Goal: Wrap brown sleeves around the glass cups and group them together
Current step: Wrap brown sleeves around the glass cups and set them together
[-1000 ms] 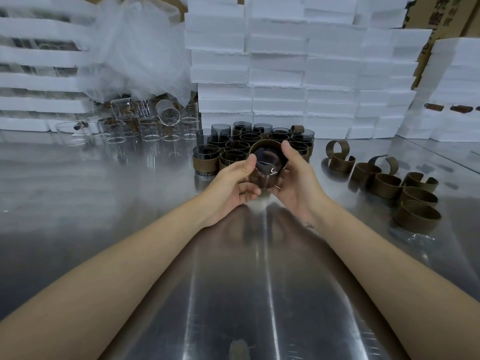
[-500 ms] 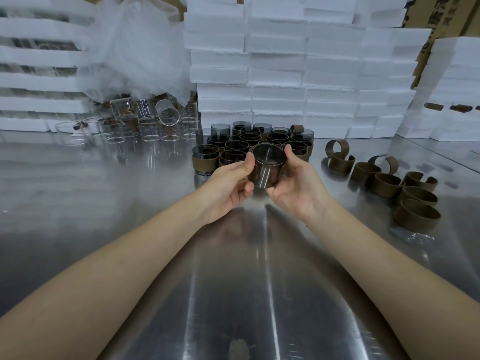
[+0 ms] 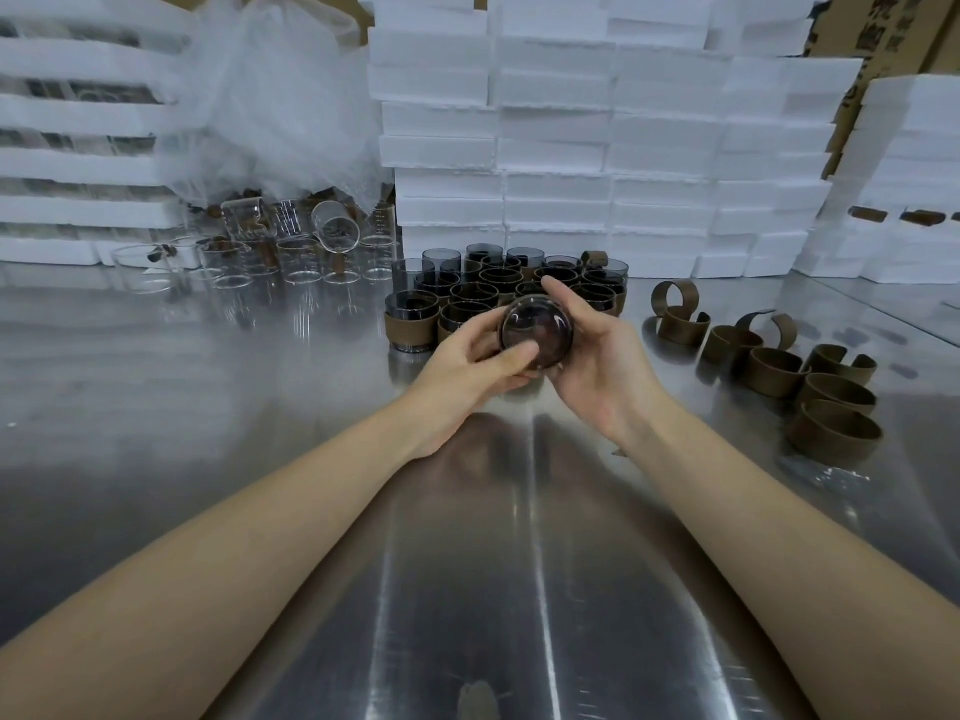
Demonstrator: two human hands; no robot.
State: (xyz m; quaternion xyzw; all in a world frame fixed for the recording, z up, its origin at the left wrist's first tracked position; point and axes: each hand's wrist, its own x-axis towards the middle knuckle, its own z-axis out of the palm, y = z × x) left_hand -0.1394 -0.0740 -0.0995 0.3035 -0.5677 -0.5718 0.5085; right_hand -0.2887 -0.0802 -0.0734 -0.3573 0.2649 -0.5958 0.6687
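Note:
Both hands hold one dark glass cup (image 3: 540,324) above the steel table (image 3: 467,563), its round base turned toward me. My left hand (image 3: 467,363) grips it from the left, thumb pressed on the base. My right hand (image 3: 597,350) cups it from the right, fingers curled over its far side. Whether a sleeve is on this cup is hidden by the fingers. Just behind stands a cluster of dark cups in brown sleeves (image 3: 498,291). Several loose brown sleeves (image 3: 774,363) lie curled on the table to the right.
Several clear bare glasses (image 3: 291,252) stand at the back left under a crumpled plastic bag (image 3: 280,96). White foam boxes (image 3: 597,137) are stacked along the back and right. Foam trays (image 3: 78,163) are stacked at far left.
The cup was tipped over in my hands: a second ago its open mouth faced me, then its side, and now its base faces me. My left thumb moved onto the base.

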